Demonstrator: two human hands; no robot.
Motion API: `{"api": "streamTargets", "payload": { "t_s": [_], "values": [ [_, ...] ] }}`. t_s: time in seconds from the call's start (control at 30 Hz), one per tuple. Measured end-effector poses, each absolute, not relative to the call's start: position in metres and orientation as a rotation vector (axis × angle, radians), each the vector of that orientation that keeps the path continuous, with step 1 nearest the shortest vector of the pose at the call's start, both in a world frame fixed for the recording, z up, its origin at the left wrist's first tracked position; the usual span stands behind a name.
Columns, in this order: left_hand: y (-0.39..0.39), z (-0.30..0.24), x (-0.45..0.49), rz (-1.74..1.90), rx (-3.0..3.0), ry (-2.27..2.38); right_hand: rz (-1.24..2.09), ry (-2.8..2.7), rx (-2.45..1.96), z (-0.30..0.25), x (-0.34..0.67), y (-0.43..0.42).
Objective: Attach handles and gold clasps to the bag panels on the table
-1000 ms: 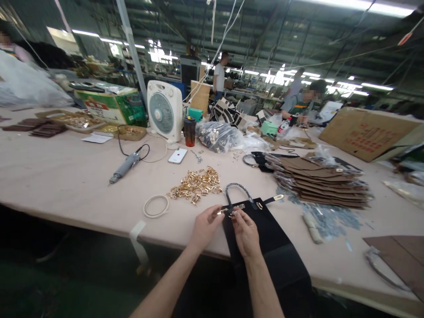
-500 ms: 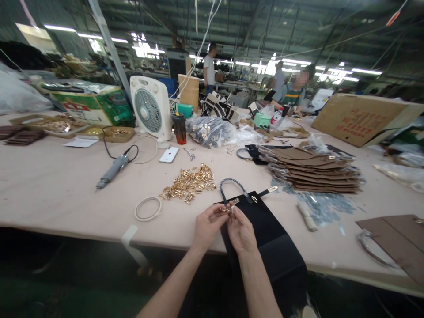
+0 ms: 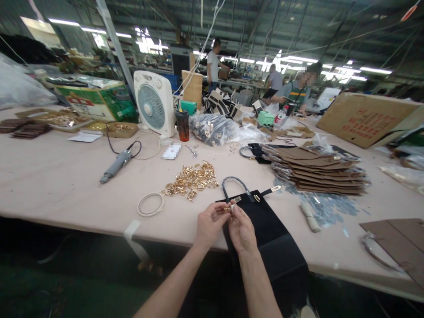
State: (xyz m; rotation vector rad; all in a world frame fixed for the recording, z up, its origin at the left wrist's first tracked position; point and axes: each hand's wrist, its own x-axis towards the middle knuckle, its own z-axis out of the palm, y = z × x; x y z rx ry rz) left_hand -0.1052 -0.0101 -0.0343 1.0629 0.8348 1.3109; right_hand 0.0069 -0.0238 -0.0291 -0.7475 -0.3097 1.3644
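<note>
My left hand (image 3: 208, 224) pinches a small gold metal bag fitting (image 3: 227, 209) between thumb and fingertips. Right beside it, my right hand (image 3: 243, 232) is closed, its fingertips meeting the fitting. A tiny whitish bit shows at those fingertips, too small to name. Both hands are over the upper left edge of a black bag panel (image 3: 265, 221), which hangs over the table's front edge. On the panel are a looped handle (image 3: 236, 180) in clear wrap, a gold buckle plate (image 3: 256, 198) and a strap with a gold tip (image 3: 275, 188). Another gold plate (image 3: 237, 199) lies just behind my fingers.
Loose gold fittings (image 3: 195, 179) lie behind my hands, with a tape roll (image 3: 150, 205) and electric screwdriver (image 3: 115, 167) to the left. A stack of brown panels (image 3: 324, 172) stands right. Farther back are a fan (image 3: 154, 104), a drink cup (image 3: 182, 126) and a seated person (image 3: 296, 92).
The view has shifted slightly, so the table's things sit a little farther right. My hands stay together at the gold fitting, with only small finger movement. A standing person in the background shows an arm reaching out.
</note>
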Motion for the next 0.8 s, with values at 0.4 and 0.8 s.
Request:
{"api": "streamTargets", "payload": {
  "t_s": [0.4,0.8],
  "values": [
    [-0.0118,-0.0332,-0.1067,1.315,1.098,0.828,1.374,-0.338,-0.787,-0.0260,0.0045,-0.0244],
    [-0.0142,-0.0320,-0.1091,1.284,1.139,0.820,1.569,-0.352,-0.684,-0.0226,0.0129,-0.0302]
  ]
}}
